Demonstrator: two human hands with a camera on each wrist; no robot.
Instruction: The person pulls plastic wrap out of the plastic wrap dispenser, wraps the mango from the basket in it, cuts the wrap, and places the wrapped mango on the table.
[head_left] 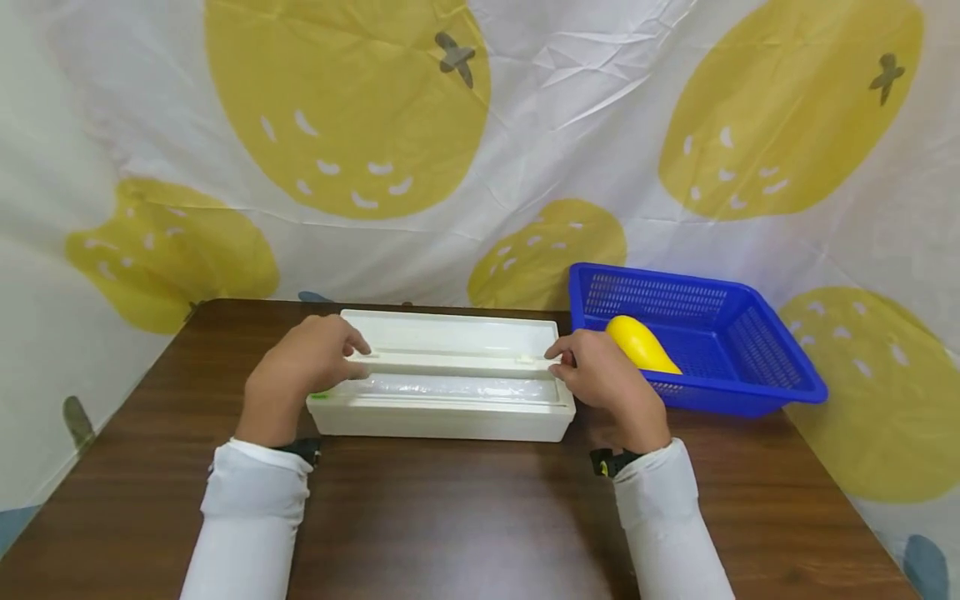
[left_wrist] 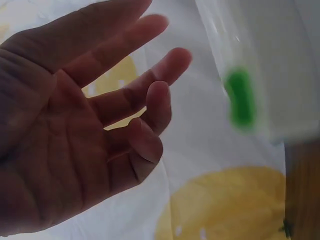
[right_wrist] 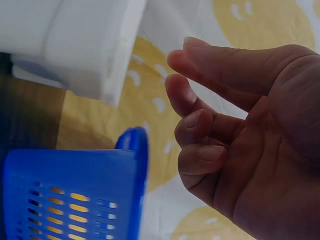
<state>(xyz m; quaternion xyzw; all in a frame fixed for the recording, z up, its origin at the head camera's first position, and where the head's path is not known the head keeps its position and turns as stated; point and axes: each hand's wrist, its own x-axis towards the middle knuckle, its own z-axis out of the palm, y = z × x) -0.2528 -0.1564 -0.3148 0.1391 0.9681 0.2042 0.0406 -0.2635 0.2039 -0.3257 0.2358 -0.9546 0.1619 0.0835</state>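
In head view, poises left grip (head_left: 303, 362) and right grip (head_left: 609, 379) at opposite ends of the white box (head_left: 442, 422) on the table (head_left: 450, 517), likely for even handling; in left wrist view, grasps nothing, relaxed; in right, likewise

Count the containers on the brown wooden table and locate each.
2: a long white open box, its ends near the left hand and right hand, and a blue perforated plastic basket to its right. Others could be hidden behind them.

Screened-off corner, wider room type unclear: fruit-print cloth (head_left: 525, 158) hung behind and beside dark wood-grain table (head_left: 450, 517).
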